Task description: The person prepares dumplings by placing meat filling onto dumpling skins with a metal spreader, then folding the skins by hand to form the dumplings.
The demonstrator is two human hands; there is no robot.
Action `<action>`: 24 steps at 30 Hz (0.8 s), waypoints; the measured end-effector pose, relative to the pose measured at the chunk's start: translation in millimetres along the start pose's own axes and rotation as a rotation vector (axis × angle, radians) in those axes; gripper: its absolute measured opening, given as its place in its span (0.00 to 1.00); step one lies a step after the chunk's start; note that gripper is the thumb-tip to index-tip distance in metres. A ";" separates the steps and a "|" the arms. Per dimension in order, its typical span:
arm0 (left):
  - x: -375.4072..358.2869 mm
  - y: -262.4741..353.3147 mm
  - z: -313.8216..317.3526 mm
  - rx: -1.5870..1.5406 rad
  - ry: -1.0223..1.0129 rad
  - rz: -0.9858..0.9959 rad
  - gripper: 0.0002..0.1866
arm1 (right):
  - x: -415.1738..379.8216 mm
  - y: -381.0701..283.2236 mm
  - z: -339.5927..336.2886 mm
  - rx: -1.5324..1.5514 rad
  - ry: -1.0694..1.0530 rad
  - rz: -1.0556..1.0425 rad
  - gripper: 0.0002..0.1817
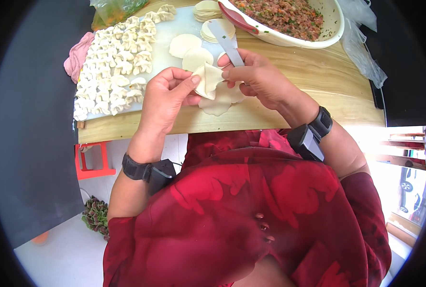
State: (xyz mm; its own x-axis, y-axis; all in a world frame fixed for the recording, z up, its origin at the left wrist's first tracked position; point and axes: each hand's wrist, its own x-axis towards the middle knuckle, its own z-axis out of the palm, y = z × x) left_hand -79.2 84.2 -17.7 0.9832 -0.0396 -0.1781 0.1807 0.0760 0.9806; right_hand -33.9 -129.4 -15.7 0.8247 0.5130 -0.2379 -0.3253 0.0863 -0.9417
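Observation:
A folded dumpling (207,82) in a pale dough wrapper is held over the near edge of the board. My left hand (164,95) is closed on its left side, thumb in front. My right hand (265,79) grips a flat metal filling spatula (224,40) that points up and away, while its thumb and fingers also pinch the dumpling's right edge. Several loose round wrappers (184,45) lie behind the dumpling, and overlapping wrappers (215,106) lie beneath it. Whatever filling is inside the dumpling is hidden by the dough.
Rows of finished dumplings (119,62) cover the left of the white board (162,33). Wrapper stacks (207,9) stand at the back. A white bowl (335,33) of minced filling is at the back right, beside a clear plastic bag (364,52). A pink cloth (78,56) lies left.

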 end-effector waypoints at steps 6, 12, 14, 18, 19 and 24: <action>-0.2 -4.1 0.1 -0.077 -0.024 0.041 0.08 | -3.8 -3.7 -6.1 0.030 0.044 0.037 0.17; -1.2 -4.3 10.5 -0.006 -0.066 0.043 0.11 | 3.7 1.8 8.5 -0.208 0.070 -0.020 0.19; -1.5 -5.6 8.8 0.015 -0.074 0.044 0.12 | 3.3 3.6 10.3 -0.214 0.054 -0.062 0.16; -0.8 -5.0 1.9 -0.073 0.031 0.087 0.12 | 4.9 3.5 0.5 -0.217 0.070 -0.121 0.11; -1.8 -2.4 -0.2 -0.159 0.095 0.134 0.11 | 3.4 0.9 -3.9 -0.218 0.071 -0.121 0.11; -13.5 8.6 -25.4 -0.252 0.182 0.201 0.09 | -8.2 -16.0 -15.8 -0.196 0.172 -0.140 0.09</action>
State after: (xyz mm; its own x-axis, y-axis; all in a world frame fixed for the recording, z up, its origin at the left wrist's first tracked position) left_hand -90.2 110.7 -9.0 0.9841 0.1770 -0.0177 -0.0384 0.3084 0.9505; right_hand -28.1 -148.4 -2.4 0.9269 0.3543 -0.1235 -0.1210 -0.0295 -0.9922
